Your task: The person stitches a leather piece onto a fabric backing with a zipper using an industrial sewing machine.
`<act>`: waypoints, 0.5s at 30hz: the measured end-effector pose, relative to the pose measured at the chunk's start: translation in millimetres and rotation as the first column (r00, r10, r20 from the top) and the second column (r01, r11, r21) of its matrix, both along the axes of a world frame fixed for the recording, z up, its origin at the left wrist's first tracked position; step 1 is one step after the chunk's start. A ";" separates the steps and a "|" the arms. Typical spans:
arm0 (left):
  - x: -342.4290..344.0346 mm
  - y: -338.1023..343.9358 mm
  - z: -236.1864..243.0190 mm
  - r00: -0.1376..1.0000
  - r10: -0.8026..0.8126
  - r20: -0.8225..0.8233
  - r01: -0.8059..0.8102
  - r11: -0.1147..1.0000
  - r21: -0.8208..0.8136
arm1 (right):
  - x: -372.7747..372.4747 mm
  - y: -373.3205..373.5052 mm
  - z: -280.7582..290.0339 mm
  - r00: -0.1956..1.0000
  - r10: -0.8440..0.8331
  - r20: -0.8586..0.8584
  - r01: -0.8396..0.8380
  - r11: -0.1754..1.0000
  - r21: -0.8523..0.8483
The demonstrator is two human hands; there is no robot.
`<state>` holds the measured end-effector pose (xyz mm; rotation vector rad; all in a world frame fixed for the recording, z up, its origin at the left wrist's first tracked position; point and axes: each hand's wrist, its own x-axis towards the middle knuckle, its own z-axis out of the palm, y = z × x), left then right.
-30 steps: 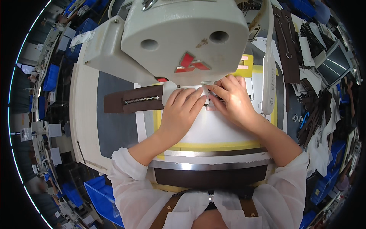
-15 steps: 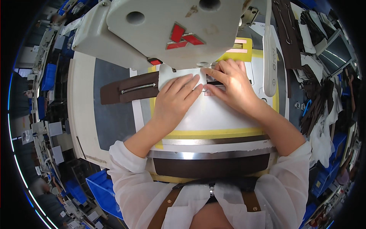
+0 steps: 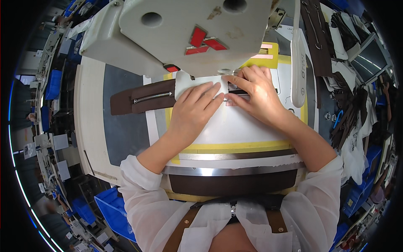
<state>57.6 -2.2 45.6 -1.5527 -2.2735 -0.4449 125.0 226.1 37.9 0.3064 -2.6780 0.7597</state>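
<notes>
A white, flat piece (image 3: 184,84) that looks like fabric lies over the right end of a dark brown fabric strip (image 3: 157,102), which has a silver zipper (image 3: 153,97) on it. My left hand (image 3: 194,110) rests on the white piece with its fingers stretched out. At that piece's right edge, the forefinger and thumb tips of my right hand (image 3: 262,94) press down, apart from each other. The other right fingers are bent. Between forefinger and thumb, part of a black slot or strip (image 3: 239,91) shows in the white template sheet (image 3: 243,130).
A grey machine head (image 3: 168,38) hangs just beyond my hands and hides what is under it. A white control panel (image 3: 298,71) stands right of them. Brown zippered strips (image 3: 315,38), scissors with blue handles (image 3: 338,118) and scraps lie farther right. A blue bin (image 3: 111,210) is at lower left.
</notes>
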 end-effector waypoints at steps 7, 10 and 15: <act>0.2 0.7 -0.9 1.000 0.004 -0.001 -0.004 1.000 0.004 | 0.1 1.0 0.8 1.000 -0.005 0.008 0.005 1.000 0.004; -0.3 0.9 -0.6 1.000 0.005 0.004 -0.005 1.000 0.007 | 0.2 0.7 1.0 1.000 -0.006 0.005 0.006 1.000 -0.002; -0.3 2.2 -0.1 1.000 0.003 0.002 -0.003 1.000 0.010 | 0.3 1.1 -0.3 1.000 -0.008 0.004 0.008 1.000 -0.012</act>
